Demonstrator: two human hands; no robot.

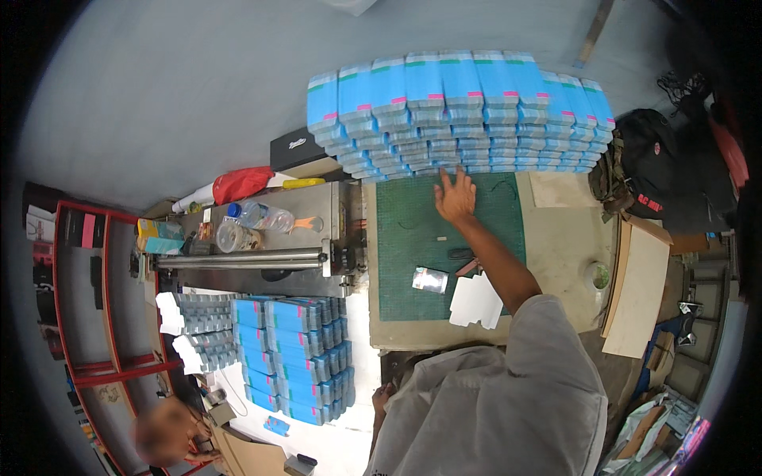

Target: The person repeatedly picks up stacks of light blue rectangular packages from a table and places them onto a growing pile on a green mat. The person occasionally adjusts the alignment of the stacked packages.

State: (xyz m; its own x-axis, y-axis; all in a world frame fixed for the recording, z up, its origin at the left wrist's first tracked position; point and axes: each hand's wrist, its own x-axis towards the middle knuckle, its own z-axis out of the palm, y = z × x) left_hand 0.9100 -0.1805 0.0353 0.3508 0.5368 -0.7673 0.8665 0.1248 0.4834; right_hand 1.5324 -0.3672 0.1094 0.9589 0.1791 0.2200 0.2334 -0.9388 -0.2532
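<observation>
My right hand (456,198) reaches across the green cutting mat (405,262), fingers spread. Its fingertips are at the foot of a long wall of stacked blue-and-grey flat cartons (464,87), and whether they touch it I cannot tell. Below the forearm lie a white cut-out card sheet (474,301), a small black-and-white packet (429,279) and a dark-handled tool (460,255), its kind unclear. My left hand (383,395) hangs low beside my body, mostly hidden; what its fingers do is unclear.
On the left, more bundled blue cartons (294,349) stand on a white table. Behind them, a metal-railed machine (246,260) carries a plastic bottle (266,216). A tape roll (597,275) sits at the right table edge. Another person (171,432) is at lower left, near red shelving (111,317).
</observation>
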